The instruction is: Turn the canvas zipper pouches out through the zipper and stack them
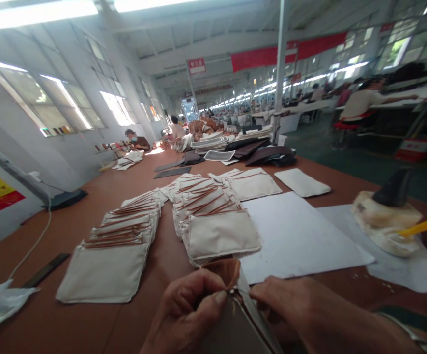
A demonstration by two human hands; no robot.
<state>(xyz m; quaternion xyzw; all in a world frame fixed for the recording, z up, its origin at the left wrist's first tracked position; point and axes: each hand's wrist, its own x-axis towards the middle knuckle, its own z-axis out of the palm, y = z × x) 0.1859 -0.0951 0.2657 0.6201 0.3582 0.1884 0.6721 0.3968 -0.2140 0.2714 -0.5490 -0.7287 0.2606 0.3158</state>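
With the two hands as the clock's centre and straight ahead as twelve, a brown-topped bench runs away from the person. At the centre, close to the near edge of view, is a pale pouch with a tan lining. The left hand pinches its upper edge between thumb and forefinger; the right hand has its fingers drawn narrow at the opposite edge, though I cannot tell what they grip.

Overlapping cream pouches with brown strips lie in a left row at ten o'clock and a middle row at twelve. A white sheet lies at one o'clock; a stained container with a yellow handle stands at two. A dark flat bar lies at nine to ten, and dark panels are piled farther off, just past twelve.

Beyond, windows line the white wall at ten to eleven. A red banner hangs past a pale post around one, above a green floor. A co-worker sits on a red stool between one and two.
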